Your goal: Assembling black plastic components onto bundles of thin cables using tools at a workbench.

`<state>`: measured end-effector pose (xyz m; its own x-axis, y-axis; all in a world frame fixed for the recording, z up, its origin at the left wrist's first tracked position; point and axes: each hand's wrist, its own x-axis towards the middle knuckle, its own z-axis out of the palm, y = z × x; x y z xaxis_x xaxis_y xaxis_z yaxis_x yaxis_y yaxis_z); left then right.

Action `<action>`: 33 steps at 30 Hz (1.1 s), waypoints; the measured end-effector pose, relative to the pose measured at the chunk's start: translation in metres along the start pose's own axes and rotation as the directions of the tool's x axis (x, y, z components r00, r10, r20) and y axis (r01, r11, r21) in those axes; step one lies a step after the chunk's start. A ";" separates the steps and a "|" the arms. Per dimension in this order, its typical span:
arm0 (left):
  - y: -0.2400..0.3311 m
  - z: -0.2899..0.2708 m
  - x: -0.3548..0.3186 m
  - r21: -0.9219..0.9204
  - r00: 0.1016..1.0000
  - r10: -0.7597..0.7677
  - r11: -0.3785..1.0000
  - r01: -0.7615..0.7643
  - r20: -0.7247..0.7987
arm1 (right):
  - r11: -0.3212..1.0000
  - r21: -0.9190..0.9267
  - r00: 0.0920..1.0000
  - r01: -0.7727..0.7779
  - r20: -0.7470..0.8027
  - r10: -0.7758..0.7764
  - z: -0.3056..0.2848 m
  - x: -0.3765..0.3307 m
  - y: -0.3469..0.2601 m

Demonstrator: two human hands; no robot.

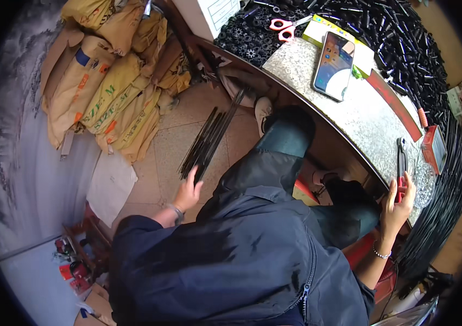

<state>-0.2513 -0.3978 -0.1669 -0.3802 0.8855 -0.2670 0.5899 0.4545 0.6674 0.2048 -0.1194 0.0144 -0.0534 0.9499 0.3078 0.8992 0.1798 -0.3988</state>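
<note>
My left hand (187, 194) is low on the left, its thumb and a finger apart, at the near end of a loose bundle of thin black rods (209, 138). Whether the fingers touch the rods cannot be made out. On the right, at the table's edge, my right hand (396, 209) grips a pair of pliers (402, 163) by the red handles. Their dark jaws point away from me over the table. Beside that hand lies a crumpled clear plastic piece (424, 185).
The curved table (301, 68) bears a phone (335, 65), scissors (288, 27), a red strip (394, 106), a red-framed box (433, 148) and heaps of small black parts (404, 43). Long black rods (442, 206) hang over its right side. Printed sacks (106, 92) are piled at far left.
</note>
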 end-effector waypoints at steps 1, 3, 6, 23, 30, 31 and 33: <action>-0.024 0.015 -0.001 0.018 1.000 0.008 1.000 -0.008 0.028 | 1.000 0.018 1.000 0.013 -0.012 -0.013 -0.002 -0.004 0.002; -0.051 0.039 0.027 0.148 0.999 0.045 0.988 -0.043 -0.009 | 0.999 -0.001 0.998 0.037 -0.056 -0.037 -0.013 -0.012 0.005; -0.118 0.058 0.076 0.515 0.967 -0.253 0.829 0.217 0.000 | 0.994 -0.048 0.993 0.095 -0.067 -0.098 -0.013 -0.007 -0.009; 0.288 0.020 0.139 -0.113 0.652 0.742 0.669 -0.735 0.152 | 0.679 -0.491 0.837 -0.546 -0.360 0.412 -0.092 0.055 0.226; 0.311 0.051 0.112 -0.185 0.541 0.785 0.605 -0.775 0.302 | 0.661 -0.501 0.829 -0.559 -0.360 0.428 -0.089 0.076 0.250; 0.313 0.054 0.111 -0.194 0.535 0.784 0.605 -0.772 0.315 | 0.660 -0.499 0.827 -0.561 -0.363 0.429 -0.088 0.074 0.256; 0.315 0.058 0.110 -0.200 0.524 0.791 0.596 -0.778 0.317 | 0.642 -0.534 0.831 -0.551 -0.425 0.360 -0.086 0.074 0.257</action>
<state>-0.0657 -0.1514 -0.0265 0.4929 0.8538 0.1674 0.5050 -0.4375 0.7441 0.4697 -0.0252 0.0086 0.4634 0.7455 0.4790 0.8383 -0.5440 0.0357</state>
